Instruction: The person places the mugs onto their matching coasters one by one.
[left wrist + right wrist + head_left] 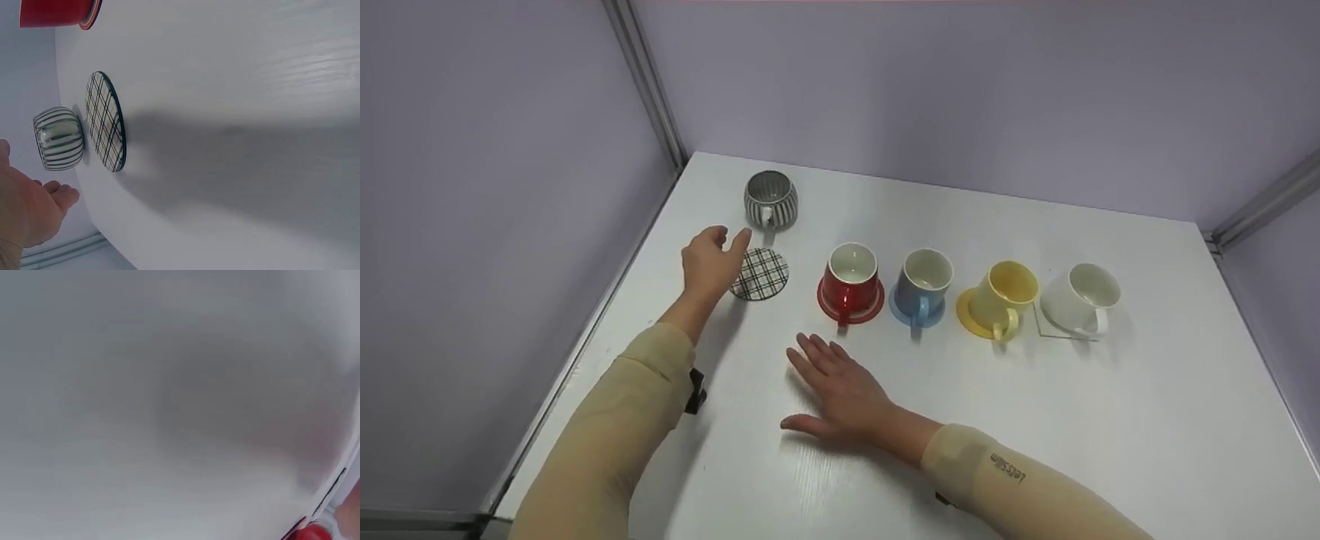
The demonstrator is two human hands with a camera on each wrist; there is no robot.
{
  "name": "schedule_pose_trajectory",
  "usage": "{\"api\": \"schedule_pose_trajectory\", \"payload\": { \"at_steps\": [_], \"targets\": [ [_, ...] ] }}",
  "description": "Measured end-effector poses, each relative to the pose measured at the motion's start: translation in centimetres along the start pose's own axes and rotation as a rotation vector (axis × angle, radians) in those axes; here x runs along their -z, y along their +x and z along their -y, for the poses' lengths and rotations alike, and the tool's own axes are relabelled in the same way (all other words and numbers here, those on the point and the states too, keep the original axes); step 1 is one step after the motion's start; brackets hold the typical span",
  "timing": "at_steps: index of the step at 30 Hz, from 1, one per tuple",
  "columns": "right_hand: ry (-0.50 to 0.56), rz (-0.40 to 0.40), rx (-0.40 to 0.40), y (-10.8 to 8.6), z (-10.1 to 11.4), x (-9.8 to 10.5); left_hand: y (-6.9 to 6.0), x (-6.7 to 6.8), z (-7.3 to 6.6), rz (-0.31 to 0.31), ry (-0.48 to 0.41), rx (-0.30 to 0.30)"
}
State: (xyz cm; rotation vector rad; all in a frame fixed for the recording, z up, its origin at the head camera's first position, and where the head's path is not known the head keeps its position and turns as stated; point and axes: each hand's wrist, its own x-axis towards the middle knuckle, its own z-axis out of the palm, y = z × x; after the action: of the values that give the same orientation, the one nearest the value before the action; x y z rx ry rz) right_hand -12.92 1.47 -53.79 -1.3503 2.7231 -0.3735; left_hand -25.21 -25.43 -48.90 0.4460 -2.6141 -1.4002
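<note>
My left hand (pixel 712 262) hovers beside a round plaid coaster (pixel 769 275), thumb and fingers spread apart with nothing between them. Just beyond it stands a grey-and-white striped mug (pixel 781 213), handle toward me. In the left wrist view the striped mug (pixel 59 139) stands behind the plaid coaster (pixel 106 121), with the left hand (pixel 31 208) apart from both. My right hand (pixel 844 394) is palm down with fingers extended, low over the white table in front of a red mug (pixel 847 291); whether it touches the surface I cannot tell. The right wrist view is mostly blurred tabletop.
To the right, a blue mug (pixel 919 296) stands on a blue coaster (pixel 896 307), a yellow mug (pixel 994 307) on a yellow coaster (pixel 971 326), and a white mug (pixel 1065 304) on a square white coaster (pixel 1050 330). The red mug sits on a red coaster (pixel 866 316). Walls enclose the table.
</note>
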Motion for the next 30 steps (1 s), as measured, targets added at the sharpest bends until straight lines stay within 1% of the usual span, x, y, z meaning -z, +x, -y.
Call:
{"api": "schedule_pose_trajectory", "payload": {
  "at_steps": [3,6,11,17,21,26,30],
  "targets": [
    [0.001,0.001,-0.027,1.7,0.2,-0.2,0.3,-0.2,-0.3,-0.003,0.007,-0.011],
    [-0.006,0.012,-0.08,3.4,0.1,-0.4,0.5,-0.4,-0.5,-0.006,0.007,-0.024],
    [-0.03,0.036,-0.153,6.1,-0.7,-0.9,0.5,-0.6,-0.3,-0.006,0.01,-0.027],
    [-0.053,0.067,-0.229,8.8,-1.7,-1.2,0.4,-1.3,-0.5,-0.003,0.002,-0.038],
    [-0.01,0.085,-0.255,9.5,-2.2,-1.5,0.5,-2.1,-0.8,-0.001,-0.004,-0.042],
    [0.038,0.105,-0.306,9.4,-2.7,-1.9,0.7,-3.0,-1.3,0.013,-0.013,-0.054],
    [0.056,0.095,-0.319,9.2,-2.6,-2.1,1.0,-3.4,-1.5,0.016,-0.018,-0.054]
  ]
}}
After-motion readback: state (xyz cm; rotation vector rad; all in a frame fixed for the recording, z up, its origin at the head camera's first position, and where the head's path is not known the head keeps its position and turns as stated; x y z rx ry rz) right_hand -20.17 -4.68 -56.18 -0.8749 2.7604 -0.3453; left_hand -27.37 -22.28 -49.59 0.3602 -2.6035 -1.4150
